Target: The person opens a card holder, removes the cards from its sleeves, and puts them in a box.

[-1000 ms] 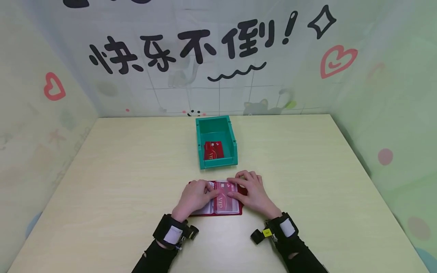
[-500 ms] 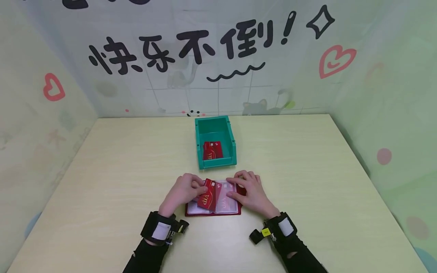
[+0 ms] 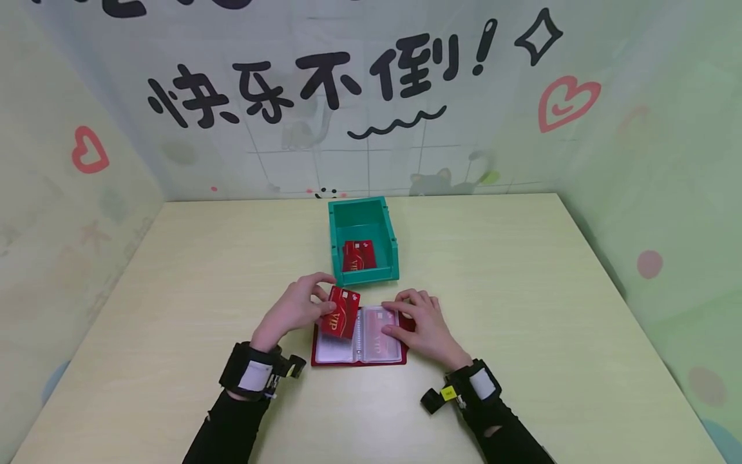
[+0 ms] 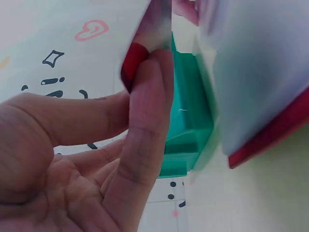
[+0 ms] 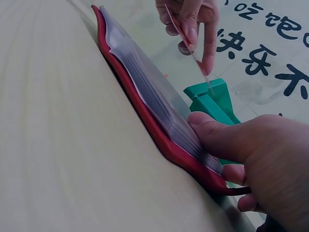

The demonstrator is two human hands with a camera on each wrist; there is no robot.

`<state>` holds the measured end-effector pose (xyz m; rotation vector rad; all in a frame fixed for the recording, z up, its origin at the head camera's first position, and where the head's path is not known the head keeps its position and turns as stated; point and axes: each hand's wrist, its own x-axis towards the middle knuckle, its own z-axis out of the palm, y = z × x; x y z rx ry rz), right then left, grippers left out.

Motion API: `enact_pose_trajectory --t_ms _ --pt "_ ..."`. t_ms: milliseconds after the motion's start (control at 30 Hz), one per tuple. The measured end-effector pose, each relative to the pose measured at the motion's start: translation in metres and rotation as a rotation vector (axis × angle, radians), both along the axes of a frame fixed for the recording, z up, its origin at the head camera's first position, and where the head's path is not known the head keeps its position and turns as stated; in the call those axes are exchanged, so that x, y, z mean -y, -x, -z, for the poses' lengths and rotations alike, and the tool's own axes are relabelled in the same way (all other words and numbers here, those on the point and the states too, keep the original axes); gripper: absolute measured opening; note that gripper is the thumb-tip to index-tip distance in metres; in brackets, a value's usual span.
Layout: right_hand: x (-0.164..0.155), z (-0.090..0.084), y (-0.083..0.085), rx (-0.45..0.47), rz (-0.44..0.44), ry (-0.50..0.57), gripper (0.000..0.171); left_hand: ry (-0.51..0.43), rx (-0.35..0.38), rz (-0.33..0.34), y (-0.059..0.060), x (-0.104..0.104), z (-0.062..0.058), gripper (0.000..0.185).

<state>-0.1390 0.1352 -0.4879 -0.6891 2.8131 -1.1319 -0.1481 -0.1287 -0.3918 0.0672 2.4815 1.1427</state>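
Head cam: left hand (image 3: 292,309) pinches glossy red card (image 3: 341,312); right hand (image 3: 422,323) flat on plastic-sleeved holder (image 3: 361,337), probably pressing.

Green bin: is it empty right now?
No, the green bin already holds a red VIP card lying on its floor.

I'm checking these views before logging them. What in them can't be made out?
- Small print on the red card held by the left hand: too small in the head view, blurred in the left wrist view.
- Card holder right-hand pockets: partly covered by the right hand.
- Green bin floor: near wall hides part; how many cards lie there is unclear.
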Motion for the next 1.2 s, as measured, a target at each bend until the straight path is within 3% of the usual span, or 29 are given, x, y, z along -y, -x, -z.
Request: enact_pose_trajectory --t_ms 367,667,800,933,1200 --pt "0.0 0.001 0.001 -0.005 -0.003 -0.006 0.047 -0.023 -0.161 0.023 0.034 -0.011 -0.015 0.048" --pt "0.0 0.002 0.001 -0.008 -0.011 0.004 0.046 0.019 -0.357 0.001 0.067 -0.026 -0.018 0.047" --pt "0.0 0.002 0.001 -0.016 -0.008 -0.003 0.046 0.11 -0.431 0.007 0.083 -0.03 -0.017 0.047" --pt "0.0 0.001 0.001 -0.012 -0.008 -0.007 0.046 0.243 -0.461 0.057 0.098 -0.033 -0.012 0.046" --pt "0.0 -0.001 0.0 0.003 -0.006 0.001 0.046 0.457 -0.425 0.163 0.115 -0.045 -0.007 0.042"
